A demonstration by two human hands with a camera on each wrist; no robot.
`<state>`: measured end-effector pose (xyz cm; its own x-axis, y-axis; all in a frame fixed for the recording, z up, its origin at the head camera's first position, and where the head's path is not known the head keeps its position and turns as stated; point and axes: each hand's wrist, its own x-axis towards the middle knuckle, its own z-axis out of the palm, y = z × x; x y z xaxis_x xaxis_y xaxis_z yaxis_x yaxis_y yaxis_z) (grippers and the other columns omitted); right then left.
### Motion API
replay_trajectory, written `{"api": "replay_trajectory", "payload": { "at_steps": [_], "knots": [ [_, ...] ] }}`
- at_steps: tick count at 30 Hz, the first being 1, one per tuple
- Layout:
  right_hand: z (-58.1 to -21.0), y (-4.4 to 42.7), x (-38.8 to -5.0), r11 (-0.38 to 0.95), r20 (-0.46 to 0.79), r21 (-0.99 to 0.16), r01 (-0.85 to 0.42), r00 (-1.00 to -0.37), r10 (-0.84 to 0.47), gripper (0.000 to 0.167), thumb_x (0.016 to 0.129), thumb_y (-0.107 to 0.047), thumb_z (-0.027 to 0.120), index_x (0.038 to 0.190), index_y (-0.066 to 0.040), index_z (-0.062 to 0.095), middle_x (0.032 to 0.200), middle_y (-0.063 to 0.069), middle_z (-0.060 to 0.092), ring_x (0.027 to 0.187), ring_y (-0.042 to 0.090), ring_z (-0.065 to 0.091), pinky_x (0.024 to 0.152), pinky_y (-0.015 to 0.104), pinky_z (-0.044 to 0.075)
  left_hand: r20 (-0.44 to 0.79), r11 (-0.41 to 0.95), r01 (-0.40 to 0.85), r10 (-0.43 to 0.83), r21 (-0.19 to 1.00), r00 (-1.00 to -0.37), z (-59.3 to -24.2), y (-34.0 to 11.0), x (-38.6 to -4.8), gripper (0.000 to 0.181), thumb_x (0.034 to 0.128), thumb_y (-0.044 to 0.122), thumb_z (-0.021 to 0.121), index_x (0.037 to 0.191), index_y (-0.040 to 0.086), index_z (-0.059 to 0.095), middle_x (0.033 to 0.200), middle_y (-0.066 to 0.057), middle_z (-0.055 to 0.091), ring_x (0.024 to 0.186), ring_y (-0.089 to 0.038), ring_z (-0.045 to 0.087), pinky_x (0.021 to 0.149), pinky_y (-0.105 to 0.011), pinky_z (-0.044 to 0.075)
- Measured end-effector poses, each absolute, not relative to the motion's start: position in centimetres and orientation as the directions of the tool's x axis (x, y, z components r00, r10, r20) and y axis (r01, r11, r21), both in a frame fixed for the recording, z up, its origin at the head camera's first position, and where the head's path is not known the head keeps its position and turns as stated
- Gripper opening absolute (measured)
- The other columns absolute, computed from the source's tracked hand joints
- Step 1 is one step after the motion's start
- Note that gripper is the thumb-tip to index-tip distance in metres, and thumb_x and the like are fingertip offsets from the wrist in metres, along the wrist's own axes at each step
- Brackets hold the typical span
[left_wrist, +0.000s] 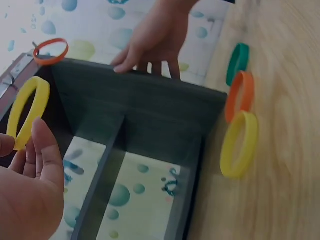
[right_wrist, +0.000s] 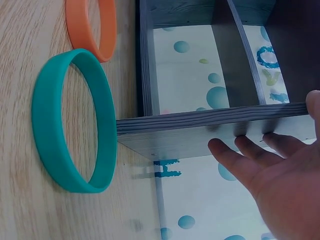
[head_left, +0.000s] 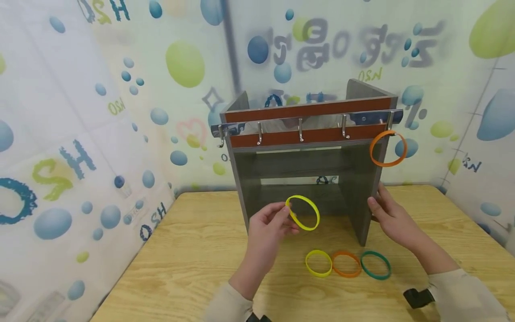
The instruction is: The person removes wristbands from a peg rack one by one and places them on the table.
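Left hand (head_left: 268,226): pinching tilted yellow rubbery ring (head_left: 318,216) below silver metal hook rail (head_left: 281,124)
Right hand (head_left: 396,222): loosely extended, touching grey wooden panel (head_left: 357,201)

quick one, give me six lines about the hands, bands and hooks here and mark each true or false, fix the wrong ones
1. The left hand has a yellow band in its grip. True.
2. In the head view, an orange band hangs from the leftmost hook. False: the hanging orange band is on the rightmost hook.
3. The rail carries five hooks. True.
4. The right hand touches the grey stand. True.
5. Four bands lie flat. False: three lie on the table, a second yellow band, a flat orange band and a green band.
6. The green band is the middle one of that row. False: the flat orange band is.
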<state>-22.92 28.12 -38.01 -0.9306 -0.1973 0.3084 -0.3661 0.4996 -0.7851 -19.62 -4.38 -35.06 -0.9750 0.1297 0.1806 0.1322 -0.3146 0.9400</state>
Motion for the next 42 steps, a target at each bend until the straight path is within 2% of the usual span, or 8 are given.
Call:
{"api": "replay_trajectory", "payload": {
  "at_steps": [5, 9, 16, 21, 24, 31, 38, 42],
  "knots": [
    [-37.9, 28.1, -22.9, 0.501, 0.312, -0.782, -0.370, -0.929, -0.200, 0.070, 0.119, -0.028, 0.033, 0.171, -0.024, -0.013, 0.166, 0.042, 0.026, 0.145, 0.062, 0.041, 0.105, 0.064, 0.049, 0.148, -0.286, 0.106, 0.130, 0.952, -0.980, -36.4, -6.8, -19.6, 0.019, 0.1051, 0.008, 0.064, 0.116, -0.008, 0.066, 0.088, -0.002, 0.072, 0.072, -0.015, 0.072, 0.075, -0.032, 0.066],
    [-38.0, 28.2, -22.8, 0.508, 0.309, -0.780, -0.365, -0.931, -0.194, 0.069, 0.119, -0.028, 0.033, 0.171, -0.026, -0.012, 0.166, 0.042, 0.026, 0.145, 0.063, 0.041, 0.105, 0.065, 0.049, 0.116, -0.232, 0.079, 0.153, 0.970, -0.981, -37.7, -8.1, -19.8, 0.024, 0.1037, 0.008, 0.066, 0.116, -0.012, 0.067, 0.088, -0.002, 0.073, 0.074, -0.015, 0.072, 0.076, -0.031, 0.066],
    [-38.4, 28.3, -22.7, 0.502, 0.332, -0.775, -0.384, -0.923, -0.195, 0.069, 0.119, -0.028, 0.034, 0.171, -0.028, -0.012, 0.165, 0.042, 0.029, 0.143, 0.063, 0.043, 0.102, 0.065, 0.053, 0.061, -0.122, 0.035, 0.219, 0.992, -0.974, -39.5, -9.4, -20.4, 0.030, 0.1022, 0.007, 0.068, 0.121, -0.016, 0.066, 0.091, -0.002, 0.075, 0.078, -0.014, 0.072, 0.079, -0.030, 0.066],
    [-38.5, 28.3, -22.7, 0.494, 0.345, -0.772, -0.400, -0.916, -0.203, 0.069, 0.118, -0.028, 0.034, 0.171, -0.030, -0.011, 0.165, 0.042, 0.029, 0.142, 0.063, 0.043, 0.100, 0.062, 0.055, 0.035, -0.071, 0.017, 0.265, 0.997, -0.964, -40.3, -10.1, -20.7, 0.032, 0.1018, 0.004, 0.067, 0.127, -0.015, 0.065, 0.090, -0.003, 0.073, 0.079, -0.013, 0.073, 0.080, -0.030, 0.066],
    [-38.4, 28.3, -22.6, 0.493, 0.348, -0.771, -0.403, -0.915, -0.203, 0.069, 0.118, -0.029, 0.033, 0.171, -0.031, -0.011, 0.165, 0.041, 0.029, 0.143, 0.063, 0.043, 0.101, 0.064, 0.054, 0.017, -0.029, 0.009, 0.296, 1.000, -0.955, -40.7, -10.5, -20.9, 0.034, 0.1016, 0.004, 0.068, 0.129, -0.016, 0.064, 0.093, -0.008, 0.074, 0.079, -0.015, 0.074, 0.081, -0.033, 0.067],
    [-38.3, 28.3, -22.7, 0.490, 0.326, -0.783, -0.383, -0.924, -0.203, 0.069, 0.119, -0.031, 0.032, 0.170, -0.033, -0.013, 0.167, 0.041, 0.026, 0.145, 0.063, 0.040, 0.104, 0.066, 0.049, -0.032, 0.095, 0.002, 0.358, 0.995, -0.933, -41.7, -11.2, -21.4, 0.033, 0.1040, 0.003, 0.063, 0.129, -0.019, 0.062, 0.104, -0.031, 0.074, 0.078, -0.017, 0.076, 0.084, -0.040, 0.068],
    [-38.2, 28.3, -22.8, 0.486, 0.320, -0.785, -0.383, -0.924, -0.210, 0.069, 0.119, -0.031, 0.032, 0.169, -0.035, -0.014, 0.168, 0.040, 0.025, 0.145, 0.063, 0.039, 0.104, 0.065, 0.050, -0.067, 0.142, -0.015, 0.367, 0.990, -0.928, -42.7, -11.1, -22.2, 0.029, 0.1025, -0.002, 0.063, 0.126, -0.019, 0.064, 0.105, -0.036, 0.074, 0.077, -0.018, 0.077, 0.079, -0.037, 0.068],
    [-38.2, 28.2, -22.7, 0.490, 0.327, -0.782, -0.386, -0.922, -0.206, 0.069, 0.119, -0.031, 0.033, 0.170, -0.034, -0.014, 0.167, 0.040, 0.026, 0.145, 0.062, 0.040, 0.104, 0.064, 0.052, -0.093, 0.155, -0.037, 0.373, 0.987, -0.923, -42.7, -10.8, -22.7, 0.029, 0.1025, -0.001, 0.064, 0.126, -0.019, 0.064, 0.101, -0.033, 0.075, 0.077, -0.017, 0.077, 0.078, -0.036, 0.068]
  ]
}}
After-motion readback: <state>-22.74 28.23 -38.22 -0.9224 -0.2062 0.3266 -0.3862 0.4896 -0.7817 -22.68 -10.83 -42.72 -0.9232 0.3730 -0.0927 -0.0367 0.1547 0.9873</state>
